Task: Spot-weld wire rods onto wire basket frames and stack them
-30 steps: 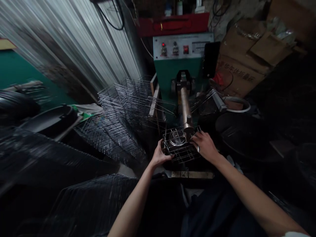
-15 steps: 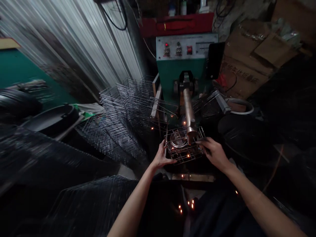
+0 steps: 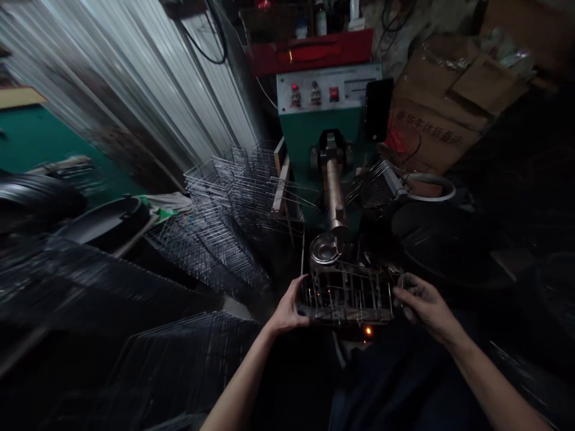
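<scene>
A small wire rack [image 3: 347,313] is held low in front of the spot welder's copper-coloured arm [image 3: 336,194]. My left hand [image 3: 287,310] grips the rack's left end, thumb along the near side and fingers behind. Close by the right end, my right hand [image 3: 421,302] has its fingers pinched together; what sits in them is too dark and small to make out. Just beyond the rack, under the arm's tip, stands a round metal cup-like part [image 3: 324,248]. One orange spark glows below the rack.
The green welder body [image 3: 296,134] with its switch panel [image 3: 354,90] rises ahead. Stacked wire panels [image 3: 224,215] stand to the left, more wire mesh [image 3: 179,353] lower down. Cardboard boxes [image 3: 440,120] and a dark round container [image 3: 431,239] are at the right.
The rack has come down and toward me, away from the arm's tip. My right hand has moved right and lower, off the rack's middle. Most of the sparks have gone.
</scene>
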The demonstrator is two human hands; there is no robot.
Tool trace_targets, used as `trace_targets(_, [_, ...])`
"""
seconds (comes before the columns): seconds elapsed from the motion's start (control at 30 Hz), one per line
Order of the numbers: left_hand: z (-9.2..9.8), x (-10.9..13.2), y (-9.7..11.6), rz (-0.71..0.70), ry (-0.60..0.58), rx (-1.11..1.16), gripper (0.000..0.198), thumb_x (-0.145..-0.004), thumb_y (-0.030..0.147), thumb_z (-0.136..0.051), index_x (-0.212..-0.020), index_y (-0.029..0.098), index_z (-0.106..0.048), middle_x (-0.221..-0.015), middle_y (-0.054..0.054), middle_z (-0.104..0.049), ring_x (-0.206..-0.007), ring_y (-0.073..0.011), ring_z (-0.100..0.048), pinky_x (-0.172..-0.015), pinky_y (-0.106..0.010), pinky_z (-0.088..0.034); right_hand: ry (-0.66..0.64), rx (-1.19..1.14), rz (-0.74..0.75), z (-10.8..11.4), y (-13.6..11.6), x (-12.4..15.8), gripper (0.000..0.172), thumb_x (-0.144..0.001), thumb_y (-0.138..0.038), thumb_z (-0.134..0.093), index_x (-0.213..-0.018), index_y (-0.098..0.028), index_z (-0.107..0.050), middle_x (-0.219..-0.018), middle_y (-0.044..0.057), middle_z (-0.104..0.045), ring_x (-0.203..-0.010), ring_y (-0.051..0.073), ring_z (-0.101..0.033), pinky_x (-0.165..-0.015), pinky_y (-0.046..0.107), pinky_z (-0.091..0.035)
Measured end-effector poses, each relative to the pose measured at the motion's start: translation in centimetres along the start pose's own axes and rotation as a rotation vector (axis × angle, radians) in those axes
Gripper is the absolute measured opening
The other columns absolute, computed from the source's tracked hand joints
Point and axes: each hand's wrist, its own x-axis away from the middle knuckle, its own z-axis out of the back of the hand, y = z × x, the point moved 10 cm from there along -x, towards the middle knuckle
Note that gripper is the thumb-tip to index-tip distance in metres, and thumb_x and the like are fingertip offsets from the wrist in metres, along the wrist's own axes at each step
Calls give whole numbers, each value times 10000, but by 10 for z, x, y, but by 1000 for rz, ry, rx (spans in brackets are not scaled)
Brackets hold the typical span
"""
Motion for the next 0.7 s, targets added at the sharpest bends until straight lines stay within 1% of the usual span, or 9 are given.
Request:
trace_targets(0.07, [-7,5,18,0,7,-192,1124,-512,325,-870,-1498,265,-335,-1484,-117,-427,-1374,-364,-430,-1170,-517,-354,-90,-27,-35,-9,-2,5,399,-783,-509,-781,-915,-183,-593,-610,-22,-624,-355,70,-466,-344,182,-339])
trace_targets(0.13, [-13,1,31,61,65,-312,1170,-491,340,-886,-1509,263,-315,-1465,-129,-452,-1366,-396,-434,-1142,-546,-378,-251,-19,-21,-31,-10,9,376,-831,-515,-730,-967,-178,-633,-710,18,-676,-484,120,-597,-452,223,-468])
trace_targets(0.2, [-17,-6,44,117,129,-382,1203,-475,346,-899,-1512,257,-297,-1442,-142,-479,-1384,-450,-396,-1123,-594,-375,-442,107,51,-61,-19,14,335,-890,-495,-669,-1012,-183,-673,-854,55,-718,-730,186,-695,-659,294,-556])
trace_targets(0.27, [-23,-14,59,125,167,-422,1198,-461,367,-909,-1496,265,-314,-1419,-135,-500,-1405,-485,-348,-1113,-618,-369,-544,351,191,-84,-26,15,246,-949,-420,-609,-1000,-198,-701,-898,46,-722,-848,200,-689,-773,323,-542])
trace_targets(0.3, [-26,-17,68,109,177,-433,1182,-456,385,-912,-1479,268,-331,-1406,-130,-508,-1409,-487,-336,-1110,-614,-374,-546,488,289,-92,-30,14,205,-967,-368,-589,-978,-200,-708,-883,37,-717,-844,195,-675,-778,321,-529])
trace_targets(0.4, [-28,-24,95,55,223,-453,1102,-456,423,-904,-1413,259,-384,-1365,-124,-517,-1392,-452,-356,-1089,-572,-413,-477,866,600,-109,-37,12,145,-975,-231,-568,-938,-187,-700,-867,41,-702,-852,205,-633,-786,332,-508])
trace_targets(0.5, [-23,-27,113,45,275,-479,1030,-448,360,-885,-1351,242,-406,-1338,-120,-515,-1362,-417,-379,-1062,-531,-451,-394,1168,837,-117,-32,15,147,-951,-156,-581,-1038,-173,-698,-932,71,-719,-936,252,-609,-836,389,-513])
trace_targets(0.6, [-19,-29,124,41,304,-484,980,-455,309,-860,-1318,243,-399,-1334,-104,-519,-1359,-401,-370,-1057,-512,-462,-295,1303,1030,-117,-34,24,283,-930,-76,-551,-1178,-126,-679,-1051,117,-739,-997,285,-607,-849,426,-527])
trace_targets(0.7, [-15,-30,130,20,328,-475,950,-478,317,-854,-1307,256,-394,-1341,-92,-519,-1361,-395,-368,-1060,-510,-460,-248,1311,1127,-114,-37,32,363,-923,-28,-494,-1229,-108,-672,-1107,132,-741,-1028,286,-611,-855,425,-538])
